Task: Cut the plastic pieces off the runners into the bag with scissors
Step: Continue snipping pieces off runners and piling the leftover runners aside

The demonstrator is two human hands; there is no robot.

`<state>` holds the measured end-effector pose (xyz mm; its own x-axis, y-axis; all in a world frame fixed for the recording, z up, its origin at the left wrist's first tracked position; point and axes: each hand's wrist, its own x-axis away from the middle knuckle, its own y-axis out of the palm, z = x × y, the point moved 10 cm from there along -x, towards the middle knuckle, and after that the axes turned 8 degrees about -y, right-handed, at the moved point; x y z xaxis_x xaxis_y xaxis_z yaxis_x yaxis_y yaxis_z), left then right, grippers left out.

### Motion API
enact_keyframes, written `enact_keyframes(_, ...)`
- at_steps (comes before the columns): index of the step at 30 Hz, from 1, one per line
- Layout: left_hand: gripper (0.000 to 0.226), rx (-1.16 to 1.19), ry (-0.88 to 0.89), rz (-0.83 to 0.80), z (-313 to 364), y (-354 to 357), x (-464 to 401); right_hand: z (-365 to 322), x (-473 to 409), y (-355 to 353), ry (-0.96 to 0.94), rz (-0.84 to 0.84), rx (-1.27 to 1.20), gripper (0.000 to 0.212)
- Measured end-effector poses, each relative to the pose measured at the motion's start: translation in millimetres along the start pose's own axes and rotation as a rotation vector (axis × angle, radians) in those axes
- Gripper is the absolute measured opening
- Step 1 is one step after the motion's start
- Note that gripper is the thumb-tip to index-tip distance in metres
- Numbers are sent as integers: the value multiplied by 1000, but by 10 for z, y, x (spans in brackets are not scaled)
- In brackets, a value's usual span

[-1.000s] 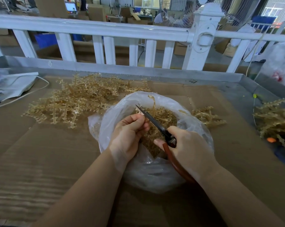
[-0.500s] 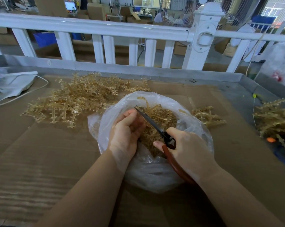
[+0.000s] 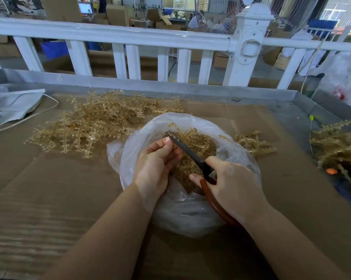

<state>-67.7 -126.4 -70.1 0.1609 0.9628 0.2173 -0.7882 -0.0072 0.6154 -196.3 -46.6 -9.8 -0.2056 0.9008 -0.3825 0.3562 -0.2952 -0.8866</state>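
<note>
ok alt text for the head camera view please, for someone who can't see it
Over an open clear plastic bag of cut amber pieces, a right hand works red-handled scissors while the left hand holds something small at the blades. A pile of amber plastic runners lies behind on brown cardboard.

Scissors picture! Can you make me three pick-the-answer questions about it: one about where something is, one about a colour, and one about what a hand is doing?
1. Where is the big heap of uncut runners?
A. left of the bag
B. inside the bag
C. on the railing

2. What colour are the scissors' handles?
A. blue
B. reddish brown
C. white

3. What is the right hand doing?
A. lying flat on the cardboard
B. gripping the scissors
C. pulling the cord

Answers:
1 A: the heap of runners lies on the cardboard left of the clear plastic bag.
2 B: the scissors have reddish-brown loops.
3 B: the right hand curls round the handles, blades by the left hand.
</note>
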Motion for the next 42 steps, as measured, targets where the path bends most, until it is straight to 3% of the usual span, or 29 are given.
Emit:
enact_keyframes(17, 34, -61, 12, -26, 20, 36, 40, -78, -44, -52, -55, -8, 133, 34)
enact_keyframes(42, 24, -94, -1, -48, 7, 57, 47, -31, -61, 12, -25, -32, 48, 33)
